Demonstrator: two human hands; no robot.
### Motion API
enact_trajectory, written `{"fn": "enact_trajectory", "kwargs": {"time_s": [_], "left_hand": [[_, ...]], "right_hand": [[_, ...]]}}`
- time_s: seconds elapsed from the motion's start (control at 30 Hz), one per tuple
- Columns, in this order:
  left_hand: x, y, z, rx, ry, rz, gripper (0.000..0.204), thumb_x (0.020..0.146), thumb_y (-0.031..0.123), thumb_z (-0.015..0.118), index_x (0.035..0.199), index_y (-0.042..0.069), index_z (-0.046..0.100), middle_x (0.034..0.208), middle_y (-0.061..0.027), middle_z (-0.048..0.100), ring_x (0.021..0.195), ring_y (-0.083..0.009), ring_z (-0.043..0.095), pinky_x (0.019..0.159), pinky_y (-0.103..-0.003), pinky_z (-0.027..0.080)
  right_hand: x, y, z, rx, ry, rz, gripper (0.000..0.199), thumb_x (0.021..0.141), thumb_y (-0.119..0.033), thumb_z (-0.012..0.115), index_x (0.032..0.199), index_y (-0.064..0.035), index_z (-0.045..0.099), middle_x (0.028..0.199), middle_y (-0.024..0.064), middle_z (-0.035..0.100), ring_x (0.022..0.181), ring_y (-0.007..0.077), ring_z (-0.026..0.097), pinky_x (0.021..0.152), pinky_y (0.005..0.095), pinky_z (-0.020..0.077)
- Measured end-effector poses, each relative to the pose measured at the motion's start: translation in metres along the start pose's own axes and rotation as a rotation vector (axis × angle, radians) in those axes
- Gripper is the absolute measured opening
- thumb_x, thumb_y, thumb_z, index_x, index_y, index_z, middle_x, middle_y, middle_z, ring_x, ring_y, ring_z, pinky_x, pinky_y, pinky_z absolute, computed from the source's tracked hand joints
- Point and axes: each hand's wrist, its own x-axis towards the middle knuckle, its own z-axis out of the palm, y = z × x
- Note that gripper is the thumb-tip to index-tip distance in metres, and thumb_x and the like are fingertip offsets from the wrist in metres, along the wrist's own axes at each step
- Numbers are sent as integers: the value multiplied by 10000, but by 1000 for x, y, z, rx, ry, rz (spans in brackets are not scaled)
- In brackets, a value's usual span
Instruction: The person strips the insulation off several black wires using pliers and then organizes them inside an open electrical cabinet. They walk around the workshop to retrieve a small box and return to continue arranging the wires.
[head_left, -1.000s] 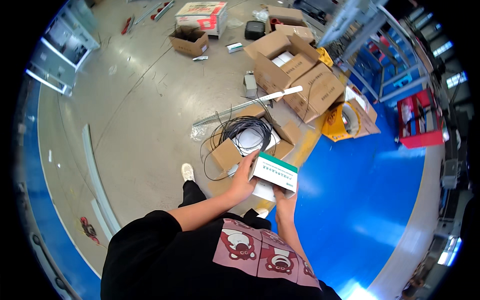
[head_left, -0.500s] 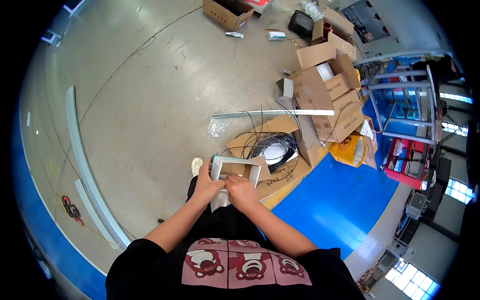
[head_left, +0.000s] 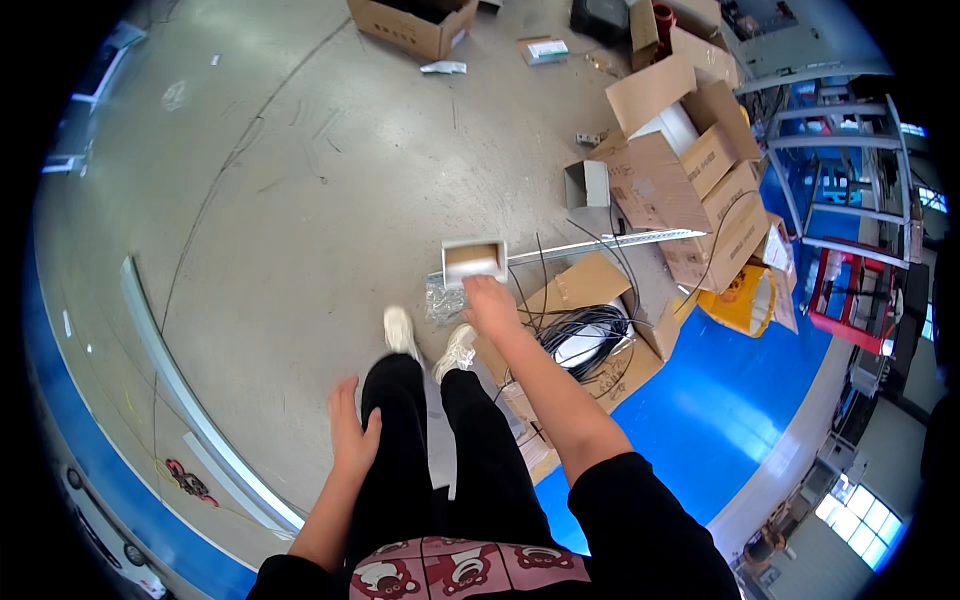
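My right hand (head_left: 490,305) reaches forward and grips the near edge of a small open box (head_left: 474,246) with white walls and a brown inside. The box is low, over or on the floor next to a crumpled clear plastic wrap (head_left: 443,300); whether it touches the floor I cannot tell. My left hand (head_left: 352,432) hangs beside my left thigh with its fingers stretched out and nothing in it. To the right of the right hand, a coil of black cable (head_left: 590,340) lies in an opened cardboard box (head_left: 640,365).
A perforated metal strip (head_left: 640,238) runs behind the cable. Large cardboard boxes (head_left: 650,185) and a grey box (head_left: 586,185) stand at the right. A yellow bucket (head_left: 742,302) and a metal frame (head_left: 840,140) are farther right. A long pale rail (head_left: 180,390) lies at the left.
My left hand has let go of the small box and dropped to my left side. My right hand has carried the box forward and away from my body.
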Motion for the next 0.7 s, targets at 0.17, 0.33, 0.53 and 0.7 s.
{"fn": "enact_trajectory", "kwargs": {"time_s": [0.17, 0.33, 0.53, 0.7], "left_hand": [[63, -43, 43, 164, -266, 76, 440, 756, 49, 651, 1177, 17, 526, 1202, -172, 534, 1190, -395, 456, 1021, -469, 360], [129, -74, 60, 289, -297, 55, 370, 726, 53, 651, 1086, 39, 568, 1098, -136, 592, 1118, -372, 520, 972, -464, 380], [180, -76, 65, 333, -315, 21, 322, 683, 39, 628, 1000, 48, 573, 1047, -135, 594, 1066, -370, 530, 946, -468, 389], [206, -83, 73, 354, -296, 51, 311, 650, 21, 608, 957, 34, 560, 1033, -140, 589, 1036, -384, 529, 934, -469, 395]], "right_hand": [[74, 148, 68, 80, -21, 504, 519, 861, -278, 638, 1281, -8, 498, 1260, 183, 558, 1197, 336, 514, 992, 428, 430], [108, 353, 103, -160, 203, 788, 504, 845, -255, 662, 1209, 38, 475, 1186, 256, 542, 1112, 416, 538, 924, 473, 463], [147, 456, 131, -341, 194, 861, 508, 819, -261, 711, 1140, 47, 467, 1138, 256, 552, 1061, 375, 578, 841, 463, 520], [166, 507, 123, -666, 179, 961, 393, 868, -170, 608, 1132, 98, 495, 1102, 296, 597, 1017, 324, 645, 759, 398, 573]]}}
